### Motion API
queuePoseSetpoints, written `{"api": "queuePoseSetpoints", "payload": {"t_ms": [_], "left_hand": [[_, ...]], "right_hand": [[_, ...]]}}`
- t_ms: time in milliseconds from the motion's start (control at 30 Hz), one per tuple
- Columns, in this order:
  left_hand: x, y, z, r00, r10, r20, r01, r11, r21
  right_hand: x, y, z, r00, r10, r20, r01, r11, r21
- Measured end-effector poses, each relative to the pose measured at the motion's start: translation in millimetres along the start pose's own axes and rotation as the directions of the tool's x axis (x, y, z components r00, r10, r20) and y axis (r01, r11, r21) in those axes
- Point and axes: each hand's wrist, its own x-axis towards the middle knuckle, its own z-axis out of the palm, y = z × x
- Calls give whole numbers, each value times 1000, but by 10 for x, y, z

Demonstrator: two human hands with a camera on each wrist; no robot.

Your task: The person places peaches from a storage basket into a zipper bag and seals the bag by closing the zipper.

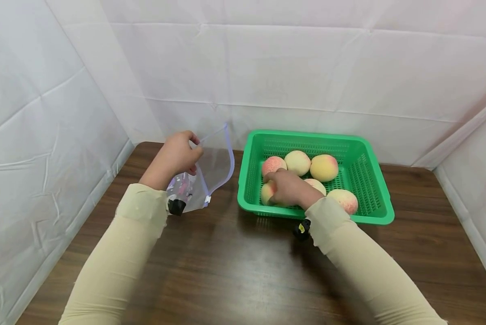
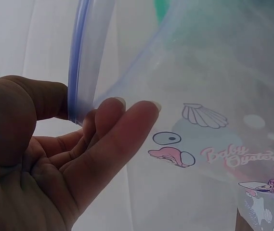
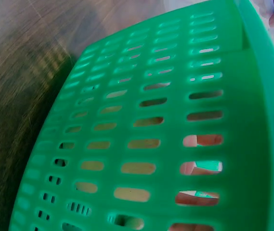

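Observation:
My left hand (image 1: 179,154) pinches the rim of a clear zip bag (image 1: 216,163) with a purple edge and a white slider. The left wrist view shows the bag (image 2: 189,72) standing open, with shell drawings and the words "Baby Oysters" on its side. Inside the green basket (image 1: 379,192), my right hand (image 1: 291,187) grips a peach (image 1: 267,194) at the front left corner. In the right wrist view the basket wall (image 3: 242,120) hides most of that hand; parts of fingers (image 3: 204,139) show through the slots.
Several more peaches lie in the basket, among them a reddish peach (image 1: 273,165), a yellow peach (image 1: 324,168) and a pale pink peach (image 1: 343,201). Basket and bag are side by side on a dark wooden table (image 1: 243,271). White sheeting (image 1: 287,67) encloses the back and sides.

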Motion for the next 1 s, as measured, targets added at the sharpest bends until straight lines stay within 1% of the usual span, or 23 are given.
{"api": "queuePoseSetpoints", "payload": {"t_ms": [133,233,467,600,733,867,1000], "left_hand": [[4,25,11,1000,3,5,-3,1000,10],[17,44,26,1000,8,10,-8,1000,9],[42,101,53,999,17,33,-18,1000,22],[26,145,56,999,24,43,-25,999,30],[14,176,69,998,35,49,-37,999,33],[21,194,86,998,41,47,-43,999,33],[35,211,92,998,40,50,-41,999,33]], "right_hand": [[-12,-44,-55,999,-21,-28,21,1000,3],[-19,-78,-127,998,-28,-63,29,1000,8],[-32,-142,-293,992,-16,-122,28,995,93],[-47,-189,-376,986,-15,-164,34,993,114],[-61,-247,-449,973,-34,-229,64,990,124],[-60,-319,-510,954,-58,-295,99,987,127],[-37,-416,-550,930,-92,-356,147,980,131]]}}
